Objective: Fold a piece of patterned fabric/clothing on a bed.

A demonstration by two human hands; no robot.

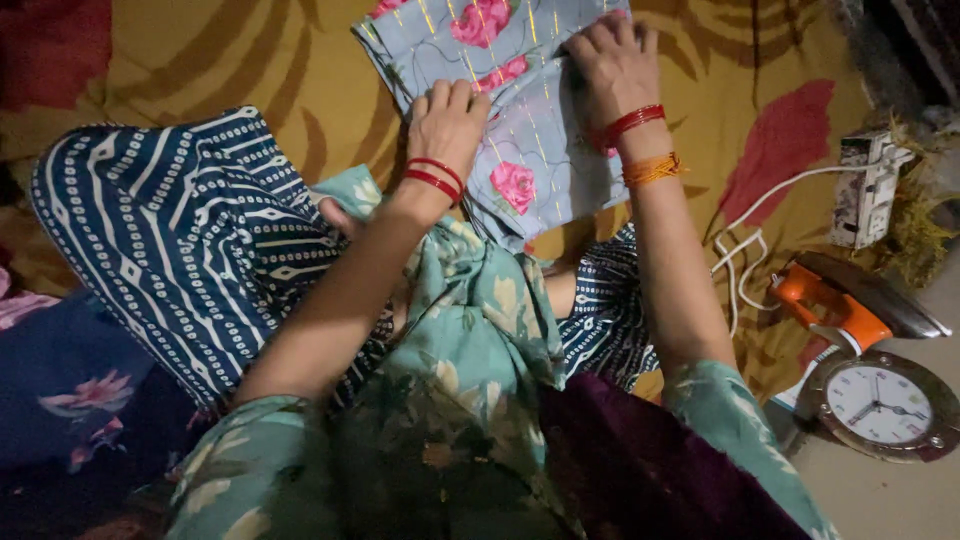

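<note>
1. A folded grey-blue cloth with pink roses (520, 120) lies on the mustard bedspread (250, 60), near its far edge.
2. The left hand (447, 122) presses flat on the cloth's left fold, fingers curled over the edge, gripping nothing.
3. The right hand (612, 70) pinches the cloth's upper right fold (both hands touch it, neither nearer).
4. The cloth's long axis runs away from the person, directly beyond both wrists.
5. At the bedspread's right edge sit an orange iron (835, 305) and a round clock (880, 405).

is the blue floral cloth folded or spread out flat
Folded: the blue floral cloth lies in layered panels with stacked edges, left hand and right hand pressing it.
</note>
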